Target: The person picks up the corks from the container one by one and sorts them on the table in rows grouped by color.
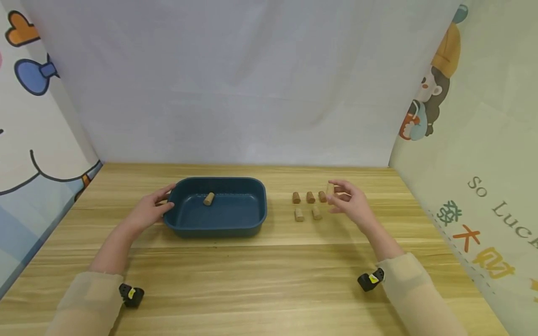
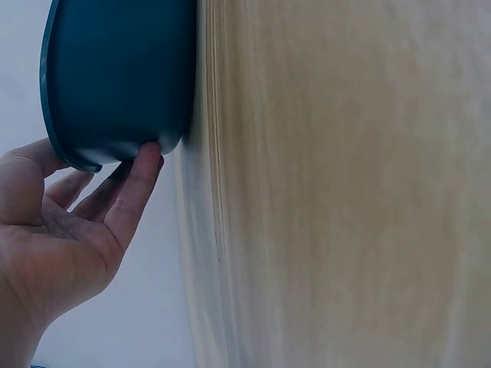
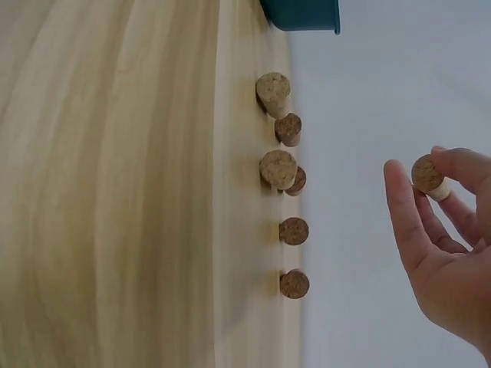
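A dark blue rectangular dish (image 1: pixel 216 232) stands on the table, with one cork stopper (image 1: pixel 208 199) lying inside it. At the dish's left end my left hand (image 1: pixel 149 210) grips the rim; the left wrist view shows its fingers (image 2: pixel 136 188) against the outer wall. My right hand (image 1: pixel 353 203) pinches a pale cork stopper (image 3: pixel 428 173) between thumb and fingertips, raised above the table. Below and left of it, more corks stand on the table: a back row of darker ones (image 1: pixel 310 197) and two lighter ones (image 1: pixel 299 214) in front. In the head view the right hand hides part of the back row.
The wood-grain table (image 1: pixel 252 284) reaches back to a pale cloth wall (image 1: pixel 235 93). Printed panels with cartoon figures flank it on the left (image 1: pixel 46 135) and right (image 1: pixel 475 140). A small black device (image 1: pixel 131 295) sits at each sleeve cuff.
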A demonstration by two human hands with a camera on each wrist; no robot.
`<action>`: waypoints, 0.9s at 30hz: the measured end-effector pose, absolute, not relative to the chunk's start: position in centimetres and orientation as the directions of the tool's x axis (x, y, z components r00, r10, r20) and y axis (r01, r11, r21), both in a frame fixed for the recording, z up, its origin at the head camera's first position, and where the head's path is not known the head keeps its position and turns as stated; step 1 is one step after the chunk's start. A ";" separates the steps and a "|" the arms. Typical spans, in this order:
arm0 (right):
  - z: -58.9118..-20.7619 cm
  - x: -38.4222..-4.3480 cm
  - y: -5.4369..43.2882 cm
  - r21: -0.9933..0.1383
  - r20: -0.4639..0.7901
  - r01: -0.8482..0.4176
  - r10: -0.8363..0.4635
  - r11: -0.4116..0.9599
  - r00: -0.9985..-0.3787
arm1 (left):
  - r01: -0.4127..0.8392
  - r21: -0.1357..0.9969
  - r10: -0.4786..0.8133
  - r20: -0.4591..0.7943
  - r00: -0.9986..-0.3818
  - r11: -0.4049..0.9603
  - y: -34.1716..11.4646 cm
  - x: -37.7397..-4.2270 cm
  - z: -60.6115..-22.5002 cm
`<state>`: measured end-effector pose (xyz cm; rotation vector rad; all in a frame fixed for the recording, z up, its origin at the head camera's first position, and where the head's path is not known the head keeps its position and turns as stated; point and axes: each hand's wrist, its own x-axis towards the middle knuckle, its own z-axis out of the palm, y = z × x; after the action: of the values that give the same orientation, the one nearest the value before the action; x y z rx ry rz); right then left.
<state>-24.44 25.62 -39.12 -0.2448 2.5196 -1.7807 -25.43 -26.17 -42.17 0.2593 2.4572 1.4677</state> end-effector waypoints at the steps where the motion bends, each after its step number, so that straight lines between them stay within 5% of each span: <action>1: -39.3 -24.4 25.9 -0.929 0.050 -0.103 -0.154 0.356 -0.987 | 0.017 0.881 0.287 -0.136 -0.948 0.473 -26.2 -25.4 -42.2; 12: -40.9 -24.6 27.7 -0.820 0.012 -0.104 -0.164 0.563 -0.986 | 0.019 0.882 0.284 -0.131 -0.950 0.471 -26.2 -25.5 -42.2; 27: -42.8 -26.2 28.7 -0.746 -0.059 -0.101 -0.217 0.658 -0.974 | 0.040 0.874 0.286 -0.115 -0.951 0.484 -26.2 -25.6 -42.5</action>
<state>-26.22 28.72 -42.77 -0.2629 2.7284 -1.2151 -25.55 -26.15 -42.49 0.2786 2.4873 1.4546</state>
